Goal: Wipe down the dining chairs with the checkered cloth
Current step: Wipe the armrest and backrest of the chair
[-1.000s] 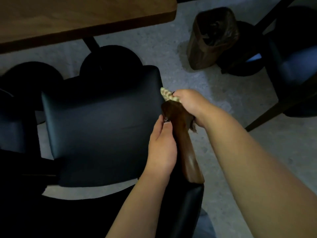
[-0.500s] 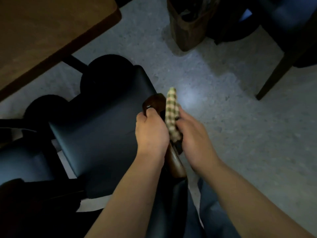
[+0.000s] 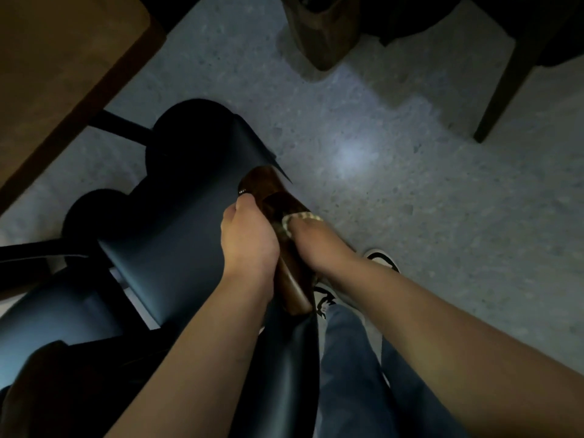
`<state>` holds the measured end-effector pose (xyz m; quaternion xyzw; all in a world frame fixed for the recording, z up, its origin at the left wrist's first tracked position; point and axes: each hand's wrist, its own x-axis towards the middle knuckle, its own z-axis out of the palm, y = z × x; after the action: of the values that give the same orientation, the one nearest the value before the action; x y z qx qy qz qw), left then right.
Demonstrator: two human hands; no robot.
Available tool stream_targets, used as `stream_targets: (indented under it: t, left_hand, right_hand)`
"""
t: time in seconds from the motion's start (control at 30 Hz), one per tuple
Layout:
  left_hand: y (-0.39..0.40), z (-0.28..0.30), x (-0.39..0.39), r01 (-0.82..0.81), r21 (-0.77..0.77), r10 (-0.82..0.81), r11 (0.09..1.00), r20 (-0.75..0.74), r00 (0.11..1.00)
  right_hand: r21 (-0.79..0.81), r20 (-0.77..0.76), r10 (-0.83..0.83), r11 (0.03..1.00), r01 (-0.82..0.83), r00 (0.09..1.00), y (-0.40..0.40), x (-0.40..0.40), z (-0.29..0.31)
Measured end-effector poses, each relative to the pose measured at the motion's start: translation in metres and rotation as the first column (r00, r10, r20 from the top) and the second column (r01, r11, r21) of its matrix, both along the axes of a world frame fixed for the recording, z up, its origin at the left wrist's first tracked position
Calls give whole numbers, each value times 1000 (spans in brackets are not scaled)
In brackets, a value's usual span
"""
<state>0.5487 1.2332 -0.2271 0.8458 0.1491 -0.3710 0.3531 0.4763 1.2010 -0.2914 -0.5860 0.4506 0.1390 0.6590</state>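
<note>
You are working on the near dining chair, wiping its wooden armrest on the right side of the dark padded seat. Your right hand is gripping the checkered cloth bunched against the outer face of the armrest, with only a strip of the weave peeking out above the knuckles. Your left hand is clenching the armrest from the inner side, steadying it. The light is poor, so I cannot tell whether the seat or backrest is already clean. Judging from this, you are in the middle of one chair: the forward tip of the armrest is lying beyond the cloth, and the other chair at the top right, well apart, is looking untouched. A brown bag is sitting on the floor beside it, and the table is standing at the top left.
</note>
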Motion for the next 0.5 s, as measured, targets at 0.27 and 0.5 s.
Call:
stream_targets:
  t: [0.27, 0.5]
  left_hand:
    - [-3, 1, 1, 40, -12, -40, 999, -21, 999]
    - [-15, -6, 16, 124, 89, -125, 988, -1, 992]
  right_hand:
    - [247, 441, -514, 858, 451, 736, 26, -61, 39]
    - [181, 426, -547, 832, 524, 721, 52, -48, 56]
